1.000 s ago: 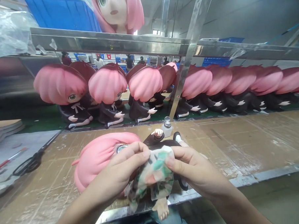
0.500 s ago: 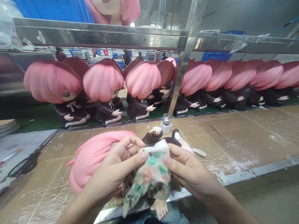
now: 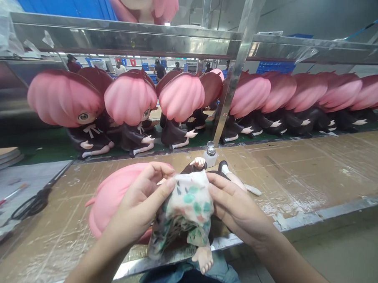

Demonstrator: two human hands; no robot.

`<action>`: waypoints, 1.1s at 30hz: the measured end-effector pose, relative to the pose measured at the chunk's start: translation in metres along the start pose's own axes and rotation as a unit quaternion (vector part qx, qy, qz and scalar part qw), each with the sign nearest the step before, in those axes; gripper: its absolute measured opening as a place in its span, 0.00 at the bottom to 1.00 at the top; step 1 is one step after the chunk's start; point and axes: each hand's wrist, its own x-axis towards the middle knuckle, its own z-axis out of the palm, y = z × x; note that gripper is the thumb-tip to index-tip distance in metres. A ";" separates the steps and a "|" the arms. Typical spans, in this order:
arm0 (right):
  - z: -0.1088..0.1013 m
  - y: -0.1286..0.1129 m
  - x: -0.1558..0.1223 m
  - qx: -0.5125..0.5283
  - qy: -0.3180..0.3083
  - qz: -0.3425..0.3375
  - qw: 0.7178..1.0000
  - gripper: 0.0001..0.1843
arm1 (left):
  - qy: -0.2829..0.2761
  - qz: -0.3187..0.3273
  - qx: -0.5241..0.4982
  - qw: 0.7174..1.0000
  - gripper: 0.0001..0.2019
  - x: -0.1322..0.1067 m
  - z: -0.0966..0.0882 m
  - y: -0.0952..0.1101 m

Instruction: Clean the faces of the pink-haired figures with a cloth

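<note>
A pink-haired doll (image 3: pixel 116 194) in a dark dress lies on its side at the near edge of the worktable (image 3: pixel 303 170), its bare foot (image 3: pixel 203 258) hanging over the rim. My left hand (image 3: pixel 141 206) is closed on a floral-patterned cloth (image 3: pixel 187 212) and rests against the doll's head. My right hand (image 3: pixel 235 206) is closed on the cloth's other side, pressing it over the doll's body. The doll's face is hidden by my hands and the cloth.
A row of several identical pink-haired dolls (image 3: pixel 129 106) stands on a green belt behind the table. A small capped bottle (image 3: pixel 211 155) stands just past my hands by a slanted metal post (image 3: pixel 233 77). Scissors (image 3: pixel 31 202) and a brush (image 3: pixel 5 198) lie at left.
Both hands have shifted the cloth a little upward over the doll's body; more of the cloth now hangs below my hands. The view has tilted slightly down.
</note>
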 end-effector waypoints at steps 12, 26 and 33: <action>0.013 -0.007 0.005 -0.007 -0.053 -0.049 0.997 0.07 | 0.139 0.058 0.077 0.986 0.14 -0.015 -0.008 0.032; 0.030 -0.010 0.015 0.009 -0.093 0.035 0.995 0.19 | 0.030 0.045 -0.006 0.999 0.11 -0.023 0.005 0.029; 0.030 -0.003 0.018 0.016 -0.080 0.040 0.996 0.15 | 0.051 0.024 0.046 0.997 0.11 -0.028 -0.002 0.026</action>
